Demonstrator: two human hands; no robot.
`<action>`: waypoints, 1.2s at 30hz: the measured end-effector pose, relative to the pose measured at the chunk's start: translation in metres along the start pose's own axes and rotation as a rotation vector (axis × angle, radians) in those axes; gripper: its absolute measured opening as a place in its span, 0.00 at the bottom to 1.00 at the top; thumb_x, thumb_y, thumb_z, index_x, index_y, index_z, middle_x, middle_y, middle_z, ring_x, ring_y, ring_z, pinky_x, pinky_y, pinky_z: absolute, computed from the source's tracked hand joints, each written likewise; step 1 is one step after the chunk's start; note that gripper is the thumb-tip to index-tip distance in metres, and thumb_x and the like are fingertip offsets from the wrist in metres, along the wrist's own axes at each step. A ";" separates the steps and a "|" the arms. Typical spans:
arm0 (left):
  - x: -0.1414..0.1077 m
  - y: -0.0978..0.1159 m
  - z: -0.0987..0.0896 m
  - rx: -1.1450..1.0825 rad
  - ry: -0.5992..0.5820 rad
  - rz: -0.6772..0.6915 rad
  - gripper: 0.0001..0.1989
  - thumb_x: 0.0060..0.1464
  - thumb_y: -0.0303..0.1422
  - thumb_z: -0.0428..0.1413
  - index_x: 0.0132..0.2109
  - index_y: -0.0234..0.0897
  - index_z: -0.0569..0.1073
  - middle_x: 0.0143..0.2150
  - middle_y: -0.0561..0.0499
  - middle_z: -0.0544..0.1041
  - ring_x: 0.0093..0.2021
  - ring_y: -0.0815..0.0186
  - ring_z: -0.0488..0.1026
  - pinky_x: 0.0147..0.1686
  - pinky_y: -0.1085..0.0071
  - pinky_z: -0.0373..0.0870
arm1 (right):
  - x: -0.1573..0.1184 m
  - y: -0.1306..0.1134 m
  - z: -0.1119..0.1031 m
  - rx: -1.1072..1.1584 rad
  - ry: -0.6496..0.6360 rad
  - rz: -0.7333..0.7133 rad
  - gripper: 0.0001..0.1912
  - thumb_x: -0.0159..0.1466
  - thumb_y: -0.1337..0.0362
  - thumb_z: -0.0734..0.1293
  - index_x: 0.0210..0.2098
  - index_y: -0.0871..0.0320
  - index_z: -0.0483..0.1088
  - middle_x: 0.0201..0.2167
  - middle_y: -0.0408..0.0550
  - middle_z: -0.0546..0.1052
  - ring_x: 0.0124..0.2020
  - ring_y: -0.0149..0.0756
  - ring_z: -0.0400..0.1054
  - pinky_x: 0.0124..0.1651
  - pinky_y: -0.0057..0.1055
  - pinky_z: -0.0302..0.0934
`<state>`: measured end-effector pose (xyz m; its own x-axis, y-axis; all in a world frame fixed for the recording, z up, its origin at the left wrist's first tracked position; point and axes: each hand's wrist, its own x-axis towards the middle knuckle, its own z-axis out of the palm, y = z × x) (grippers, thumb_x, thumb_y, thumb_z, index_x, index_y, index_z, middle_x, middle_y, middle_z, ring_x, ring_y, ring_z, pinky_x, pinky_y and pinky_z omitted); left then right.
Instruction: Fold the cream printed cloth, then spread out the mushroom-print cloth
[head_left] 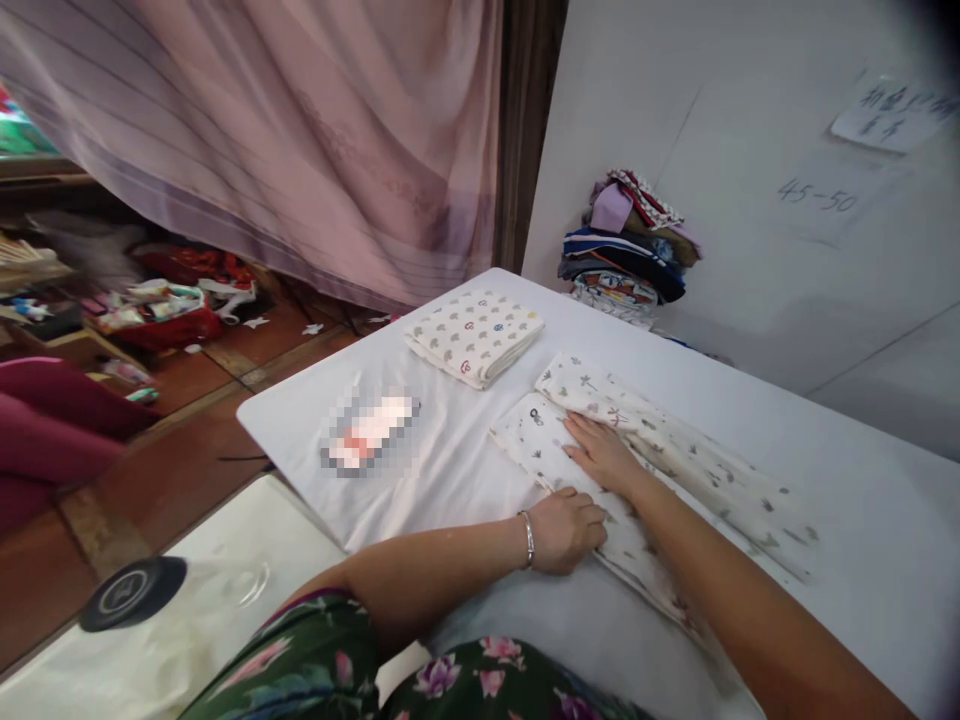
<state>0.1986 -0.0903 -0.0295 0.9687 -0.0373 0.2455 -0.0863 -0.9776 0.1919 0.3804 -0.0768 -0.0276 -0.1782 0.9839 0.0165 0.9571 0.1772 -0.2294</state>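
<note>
A white cloth (pixel 521 430) with small printed figures lies partly folded on the white table (pixel 847 430), running towards the lower right. Its far part is a long folded strip (pixel 727 480). My left hand (pixel 568 530), with a silver bracelet at the wrist, is closed with curled fingers at the cloth's near edge. Spread flat on top of the cloth, my right hand (pixel 604 455) is open, its fingers pointing left. Farther back sits a neatly folded cloth (pixel 472 340) with a mushroom-like print, apart from both hands.
A pixelated object (pixel 371 430) rests on white fabric (pixel 442 480) at the table's left. Folded clothes (pixel 630 250) are stacked by the wall. Left of the table are a pale surface bearing a dark round object (pixel 133 592) and a red basket (pixel 161 325). A pink curtain (pixel 360 140) hangs behind.
</note>
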 end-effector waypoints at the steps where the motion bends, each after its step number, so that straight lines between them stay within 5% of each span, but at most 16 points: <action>1: 0.000 0.000 0.000 -0.011 0.001 0.000 0.05 0.48 0.29 0.56 0.35 0.36 0.68 0.37 0.47 0.71 0.37 0.64 0.65 0.35 0.65 0.57 | 0.002 -0.001 0.001 -0.005 0.009 -0.003 0.28 0.66 0.53 0.53 0.61 0.61 0.57 0.64 0.55 0.53 0.64 0.42 0.46 0.63 0.46 0.46; 6: 0.003 0.001 0.000 -0.057 0.008 0.001 0.07 0.47 0.29 0.57 0.36 0.36 0.70 0.37 0.48 0.72 0.38 0.64 0.66 0.37 0.65 0.59 | 0.019 -0.022 0.004 0.015 0.051 -0.104 0.29 0.67 0.51 0.52 0.62 0.60 0.54 0.65 0.54 0.50 0.66 0.42 0.40 0.64 0.46 0.42; 21: 0.003 -0.005 0.005 -0.060 0.021 0.014 0.07 0.49 0.33 0.57 0.35 0.35 0.71 0.39 0.47 0.73 0.40 0.62 0.67 0.40 0.64 0.60 | 0.062 -0.051 0.013 0.001 -0.089 -0.105 0.32 0.66 0.46 0.50 0.64 0.56 0.50 0.67 0.49 0.44 0.67 0.42 0.34 0.65 0.47 0.34; 36: 0.001 -0.007 0.003 -0.011 0.044 -0.001 0.05 0.51 0.32 0.55 0.36 0.36 0.70 0.38 0.50 0.72 0.40 0.63 0.66 0.35 0.66 0.58 | 0.070 -0.032 0.015 -0.014 -0.052 -0.025 0.29 0.67 0.50 0.52 0.64 0.55 0.52 0.67 0.46 0.44 0.67 0.41 0.35 0.65 0.45 0.35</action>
<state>0.2009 -0.0837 -0.0337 0.9577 -0.0268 0.2866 -0.0880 -0.9752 0.2029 0.3335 -0.0136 -0.0340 -0.2130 0.9766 -0.0288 0.9554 0.2020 -0.2155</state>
